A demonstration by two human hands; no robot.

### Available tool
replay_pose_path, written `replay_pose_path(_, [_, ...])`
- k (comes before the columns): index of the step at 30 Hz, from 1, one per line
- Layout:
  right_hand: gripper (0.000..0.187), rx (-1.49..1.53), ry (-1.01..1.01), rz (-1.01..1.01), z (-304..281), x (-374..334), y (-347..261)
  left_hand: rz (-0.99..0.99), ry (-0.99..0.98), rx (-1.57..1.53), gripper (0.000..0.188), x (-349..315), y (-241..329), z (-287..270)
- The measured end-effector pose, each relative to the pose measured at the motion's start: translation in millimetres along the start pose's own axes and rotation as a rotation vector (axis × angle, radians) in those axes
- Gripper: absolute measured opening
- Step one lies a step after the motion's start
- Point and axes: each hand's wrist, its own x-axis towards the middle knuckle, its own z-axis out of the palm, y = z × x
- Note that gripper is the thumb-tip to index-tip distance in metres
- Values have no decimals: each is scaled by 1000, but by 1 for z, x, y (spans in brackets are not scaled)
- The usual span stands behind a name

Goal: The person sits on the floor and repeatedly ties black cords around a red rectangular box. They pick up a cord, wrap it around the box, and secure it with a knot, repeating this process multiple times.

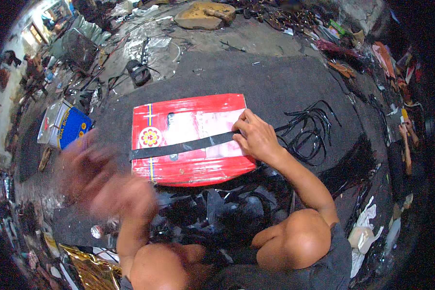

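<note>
A red glossy board or flattened carton (188,171) with a round flower emblem lies in front of me. Across it runs a flat black strap (188,146), with pale smears along its length. My right hand (258,135) pinches the strap at the board's right edge, thumb and fingers closed. A paler pinkish sheet (222,123) lies on the board beside those fingers. My left hand (101,181) is smeared by motion over the board's left side, close to a blue and white tin (72,123); its fingers cannot be made out.
Thin black strips (314,130) curl on the dark mat (203,72) to the right. Black scraps (217,208) lie between the board and my knees. A black tape roll (137,72) and a yellowish block (203,17) are farther off. Another person's hands (407,129) show at far right.
</note>
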Motion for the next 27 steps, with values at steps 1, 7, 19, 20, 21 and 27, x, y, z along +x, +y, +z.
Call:
replay_pose_path(1, [21, -3, -5, 11, 0, -2, 2, -115, 2, -62, 37, -11, -20, 29])
replay_pose_path(7, [19, 21, 64, -50, -2, -5, 6, -397, -290, -218, 33, -64, -75, 140])
replay_pose_path(19, [17, -28, 137, -226, -4, -12, 16, -288, -296, -52, 13, -69, -74, 145])
replay_pose_path(20, [17, -27, 135, -228, -5, -12, 18, -262, -288, -46, 13, -68, -75, 146])
replay_pose_path(21, [17, -26, 132, -231, -6, -11, 19, -236, -280, -38, 13, -67, -77, 147])
replay_pose_path(27, [19, 186, 101, -178, -10, -16, 23, -261, -325, -93, 17, -69, -80, 146])
